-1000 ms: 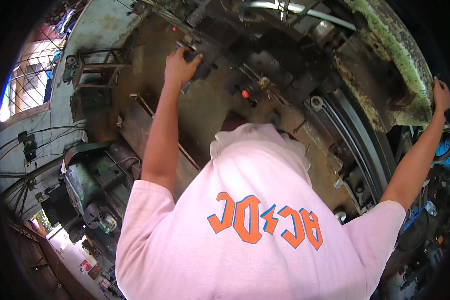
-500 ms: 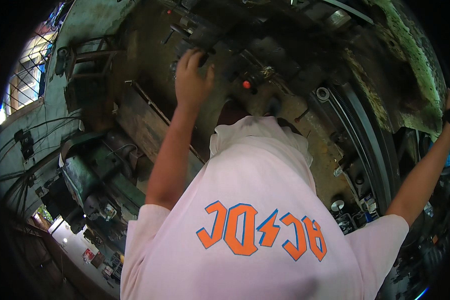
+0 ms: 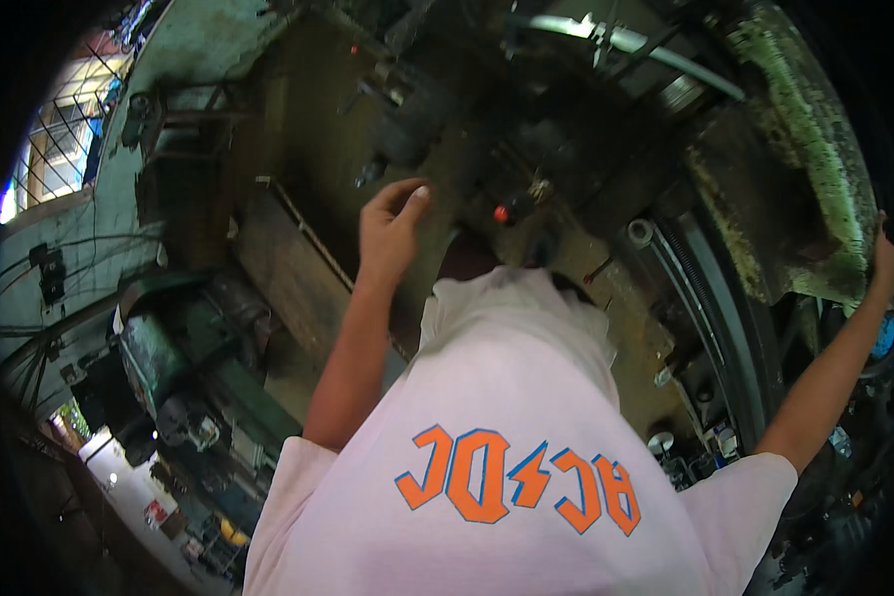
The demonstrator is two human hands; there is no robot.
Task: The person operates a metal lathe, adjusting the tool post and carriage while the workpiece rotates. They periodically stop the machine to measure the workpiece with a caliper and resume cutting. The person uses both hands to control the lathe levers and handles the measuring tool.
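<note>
My left hand [image 3: 389,236] is raised ahead of me, left of the middle, with bent fingers and the thumb standing apart. Nothing shows in its grasp. Just beyond it is a dark machine part with a handle [image 3: 397,99], apart from the fingers. A red knob [image 3: 504,214] sits to the right of this hand on the dark machinery. Far to the right, my right arm reaches out, its hand [image 3: 886,266] against the end of a worn green machine housing [image 3: 832,169]. Something black lies at its fingers, which the dark rim of the picture partly hides.
A long curved metal machine bed [image 3: 710,308] runs along my right. To the left lie a wooden board [image 3: 278,248] and a green machine [image 3: 159,348]. Cables [image 3: 45,348] hang by the wall below a barred window [image 3: 65,129]. Small items [image 3: 705,447] crowd beneath my right arm.
My left hand has drawn back toward me from the dark machine part, and its fingers have curled more. The right hand stays at the housing's end. The whole view has shifted slightly.
</note>
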